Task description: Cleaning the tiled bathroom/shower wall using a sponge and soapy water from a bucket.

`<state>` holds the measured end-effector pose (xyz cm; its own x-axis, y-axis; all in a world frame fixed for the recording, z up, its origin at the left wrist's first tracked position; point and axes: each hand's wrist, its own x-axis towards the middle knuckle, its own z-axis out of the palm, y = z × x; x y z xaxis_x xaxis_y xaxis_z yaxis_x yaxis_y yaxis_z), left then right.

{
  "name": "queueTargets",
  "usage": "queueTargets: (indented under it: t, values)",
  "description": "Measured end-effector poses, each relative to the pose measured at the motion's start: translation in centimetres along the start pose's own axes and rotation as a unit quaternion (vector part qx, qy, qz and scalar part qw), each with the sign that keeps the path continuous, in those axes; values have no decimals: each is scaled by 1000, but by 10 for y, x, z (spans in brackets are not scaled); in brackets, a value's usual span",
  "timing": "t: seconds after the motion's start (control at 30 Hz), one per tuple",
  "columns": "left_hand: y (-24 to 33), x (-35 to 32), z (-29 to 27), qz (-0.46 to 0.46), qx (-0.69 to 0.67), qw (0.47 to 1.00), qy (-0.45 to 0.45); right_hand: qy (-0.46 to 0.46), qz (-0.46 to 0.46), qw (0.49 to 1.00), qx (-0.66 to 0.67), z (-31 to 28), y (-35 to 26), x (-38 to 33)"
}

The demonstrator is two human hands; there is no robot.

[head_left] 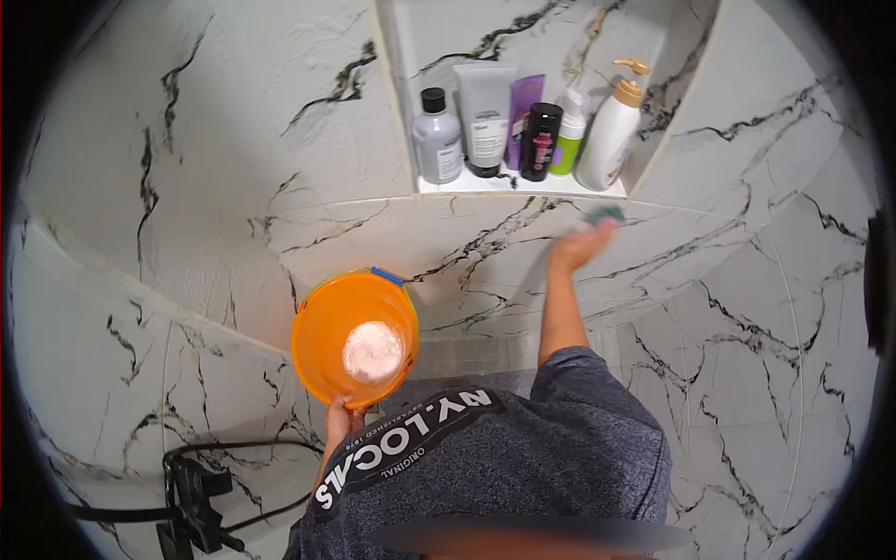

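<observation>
My right hand [579, 248] is stretched out to the marbled wall, a little below the niche. It presses a green scrubbing pad [606, 216] flat on the tile; hand and pad are slightly blurred. At the lower left, my left hand [343, 417] grips an orange bucket [314, 329] by its near edge. White, foamy-looking contents [373, 352] lie at the bottom of the bucket. A blue piece [386, 275] sits on the far rim. Part of my left hand is hidden behind the bucket and sleeve.
Above the pad, the wall niche [523, 187] holds a grey bottle [439, 140], a grey tube [486, 121], a black bottle [540, 142], a white pump bottle [611, 138] and others. Black shower fittings [198, 495] with a hose stand out at the lower left.
</observation>
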<state>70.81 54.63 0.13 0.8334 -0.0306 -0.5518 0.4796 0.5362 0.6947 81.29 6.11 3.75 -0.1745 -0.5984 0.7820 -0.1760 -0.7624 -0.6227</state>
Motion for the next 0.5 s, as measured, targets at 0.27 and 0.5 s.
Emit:
queueTargets:
  t: [0.27, 0.5]
  values:
    - [5, -10, 34, 47, 32, 997, -47, -582, -150, 784, 158, -50, -142, -97]
    - [4, -18, 28, 38, 58, 996, -53, -816, -314, 475, 97, -76, -237, -210]
